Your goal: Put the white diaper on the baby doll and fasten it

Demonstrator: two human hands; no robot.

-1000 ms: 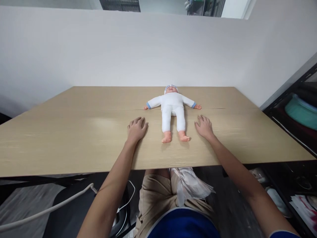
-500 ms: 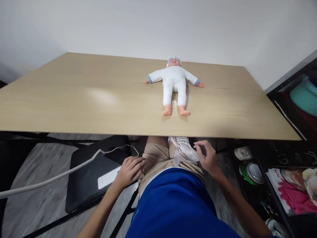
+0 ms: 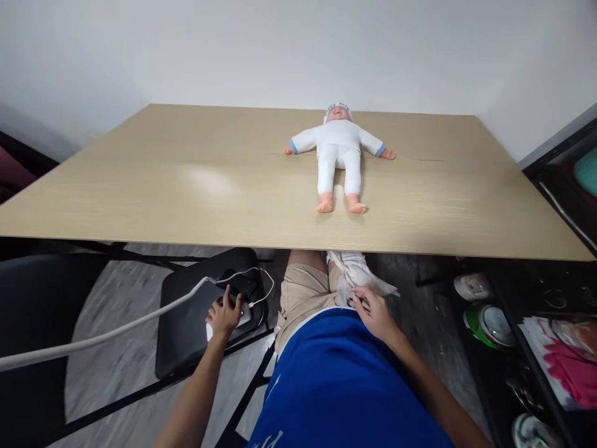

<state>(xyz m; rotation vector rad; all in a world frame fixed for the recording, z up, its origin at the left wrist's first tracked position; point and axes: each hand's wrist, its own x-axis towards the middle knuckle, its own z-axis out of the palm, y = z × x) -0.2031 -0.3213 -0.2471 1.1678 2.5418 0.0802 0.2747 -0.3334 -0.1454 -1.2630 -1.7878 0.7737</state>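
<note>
A baby doll (image 3: 339, 155) in a white suit with blue cuffs lies on its back on the tan table (image 3: 186, 186), feet toward me, untouched by either hand. Both hands are below the table edge. My left hand (image 3: 224, 316) reaches down to the black chair seat (image 3: 186, 336) on my left. Its fingers bend over a flat white device (image 3: 242, 318), beside a dark phone (image 3: 239, 285) on a white cable (image 3: 116, 330). My right hand (image 3: 373, 314) lies on my lap with its fingers closed on a crumpled clear plastic bag (image 3: 359, 274).
A white wall stands behind the table. Black shelving (image 3: 559, 186) on the right holds a teal object, and round containers (image 3: 485, 320) and coloured packets (image 3: 569, 361) sit low on that side. A dark seat (image 3: 37, 323) stands at the left on grey floor.
Both hands left the table beside the doll and dropped below its edge. The left went to the chair seat and the right to the bag on my lap. The doll stayed put.
</note>
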